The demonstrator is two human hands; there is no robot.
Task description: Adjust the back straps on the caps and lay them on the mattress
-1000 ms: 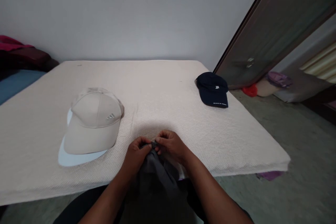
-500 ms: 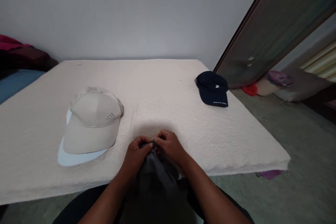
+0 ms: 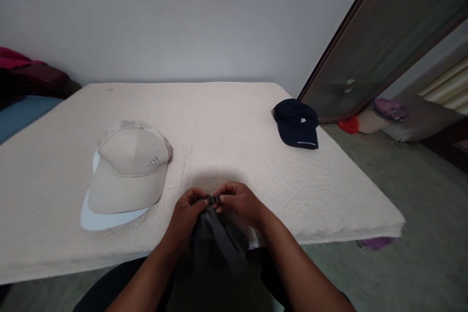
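Close to my body, at the bed's near edge, both hands pinch the strap end of a dark grey cap [image 3: 215, 234]. My left hand [image 3: 188, 212] grips it from the left between thumb and fingers. From the right, my right hand [image 3: 239, 202] closes on the same narrow strap, its fingertips almost meeting the left ones. The lower part of the cap is lost in shadow. A beige cap [image 3: 127, 170] rests to the left, on top of a light blue cap [image 3: 93, 219] whose brim sticks out below. Far right lies a navy cap [image 3: 297, 122].
A cream cover [image 3: 226, 122] spreads over the bed, which meets a pale wall [image 3: 183, 19] at the back. Dark glass door panels [image 3: 369, 44] stand at the right. Bundled things, including a red cloth [image 3: 349, 125], lie on the floor beyond.
My fingertips have moved slightly apart, so a little more of the strap shows between them. The caps on the bed have stayed where they were.
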